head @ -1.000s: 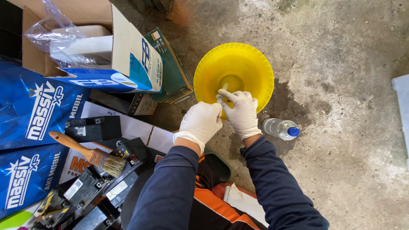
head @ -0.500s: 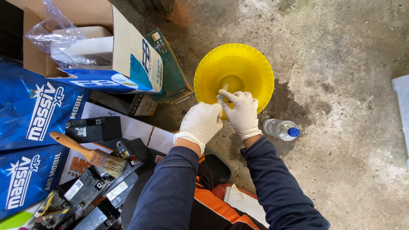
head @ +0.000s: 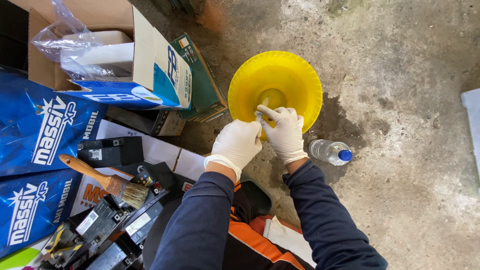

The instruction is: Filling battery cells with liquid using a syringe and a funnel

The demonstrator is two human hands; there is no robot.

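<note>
My right hand (head: 284, 134) pinches a small pale tool (head: 262, 107) over the yellow funnel (head: 290, 80) on the floor; my left hand (head: 236, 144) is closed beside it, contents unclear. Work looks mid-way; the bottle (head: 329, 151) lies capped nearby.

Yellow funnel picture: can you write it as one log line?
left hand: gloved, beside funnel | right hand: gloved, holds small pale tool over yellow funnel | water bottle: lying on concrete floor | paintbrush: on boxes

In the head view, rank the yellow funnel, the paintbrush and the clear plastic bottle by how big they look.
1. yellow funnel, clearly largest.
2. paintbrush.
3. clear plastic bottle, smallest, though seen nearly end-on, so it may be longer than it looks.
</note>
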